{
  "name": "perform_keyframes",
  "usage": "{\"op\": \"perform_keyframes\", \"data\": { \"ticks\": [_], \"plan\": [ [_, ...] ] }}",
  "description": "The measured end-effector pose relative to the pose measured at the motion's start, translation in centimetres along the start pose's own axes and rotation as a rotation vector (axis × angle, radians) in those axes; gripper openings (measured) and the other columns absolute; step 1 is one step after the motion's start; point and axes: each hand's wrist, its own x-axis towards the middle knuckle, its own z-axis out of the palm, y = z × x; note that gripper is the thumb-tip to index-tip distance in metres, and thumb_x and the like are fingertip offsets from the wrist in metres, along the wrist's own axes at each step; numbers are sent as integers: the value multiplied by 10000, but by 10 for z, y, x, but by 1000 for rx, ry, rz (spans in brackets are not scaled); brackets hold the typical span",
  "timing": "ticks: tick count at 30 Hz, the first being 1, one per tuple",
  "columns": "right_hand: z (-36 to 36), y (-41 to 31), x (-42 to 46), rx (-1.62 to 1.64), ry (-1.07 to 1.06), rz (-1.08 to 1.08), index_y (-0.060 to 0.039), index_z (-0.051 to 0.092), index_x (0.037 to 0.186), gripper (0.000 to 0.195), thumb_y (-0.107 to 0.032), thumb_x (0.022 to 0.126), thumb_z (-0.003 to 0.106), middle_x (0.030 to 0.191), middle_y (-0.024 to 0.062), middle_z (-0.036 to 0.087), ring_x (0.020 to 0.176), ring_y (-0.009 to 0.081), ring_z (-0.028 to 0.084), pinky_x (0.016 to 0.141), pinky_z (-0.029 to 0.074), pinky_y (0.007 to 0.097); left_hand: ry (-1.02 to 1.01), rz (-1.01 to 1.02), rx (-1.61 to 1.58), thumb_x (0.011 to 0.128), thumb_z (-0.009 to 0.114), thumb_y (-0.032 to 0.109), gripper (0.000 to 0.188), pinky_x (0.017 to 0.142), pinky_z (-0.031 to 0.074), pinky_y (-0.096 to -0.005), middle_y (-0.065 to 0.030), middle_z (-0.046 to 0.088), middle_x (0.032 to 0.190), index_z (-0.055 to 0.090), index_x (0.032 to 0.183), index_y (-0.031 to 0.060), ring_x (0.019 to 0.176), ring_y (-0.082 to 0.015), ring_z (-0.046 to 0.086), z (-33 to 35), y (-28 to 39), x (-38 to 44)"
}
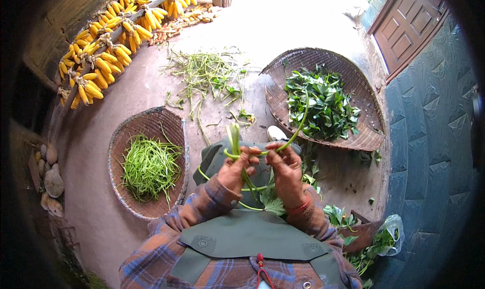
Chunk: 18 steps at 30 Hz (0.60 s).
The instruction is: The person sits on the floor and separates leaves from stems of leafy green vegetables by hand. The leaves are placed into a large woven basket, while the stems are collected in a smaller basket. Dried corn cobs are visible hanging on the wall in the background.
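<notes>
My left hand is closed around a small bundle of green stems, held upright over my lap. Between both hands runs one long green stem; my right hand, with a red string at the wrist, pinches it, and its far end points up and away. A broad green leaf and trailing stems hang below the hands over the dark green apron. To the left, a woven basket holds a heap of thin green stems. At the right, a larger woven tray carries picked leaves.
Loose stems lie scattered on the floor ahead. Yellow corn cobs hang along a pole at upper left. Squashes sit at far left. Leafy vines and a plastic bag are at lower right, near the green wall.
</notes>
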Motion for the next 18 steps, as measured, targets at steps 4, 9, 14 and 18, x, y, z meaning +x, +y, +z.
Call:
{"op": "perform_keyframes", "data": {
  "ticks": [4, 9, 14, 18],
  "plan": [
    [-17, -14, 4, 261, -38, -32, -21, 628, 1015, 114, -78, 927, 584, 883, 39, 632, 719, 106, 547, 696, 468, 261, -74, 50, -222, 933, 570, 345, 219, 672, 502, -260, -26, 625, 1067, 634, 968, 139, 821, -110, 582, -28, 15, 6],
    [-3, -16, -7, -190, -228, 194, -5, 659, 1045, 186, -134, 917, 617, 871, 44, 675, 791, 86, 601, 718, 471, 227, -23, 72, -143, 948, 541, 359, 245, 783, 536, -323, -40, 619, 988, 621, 970, 129, 906, -163, 603, -16, 29, 6],
    [-22, 1, -8, -830, -491, -120, -35, 625, 1079, 290, -134, 818, 700, 910, 49, 644, 834, 170, 604, 718, 492, 307, -158, 232, -549, 968, 518, 333, 232, 748, 466, -305, 18, 498, 791, 567, 947, 107, 800, -117, 507, -24, 74, 2],
    [-44, 14, -16, -1667, -582, -480, -104, 619, 861, 192, -153, 681, 665, 965, 60, 566, 927, 251, 515, 777, 429, 370, -249, 420, -787, 981, 500, 267, 267, 632, 413, -248, -5, 430, 774, 593, 1047, 26, 716, -110, 407, -63, 118, -14]
  ]
}}
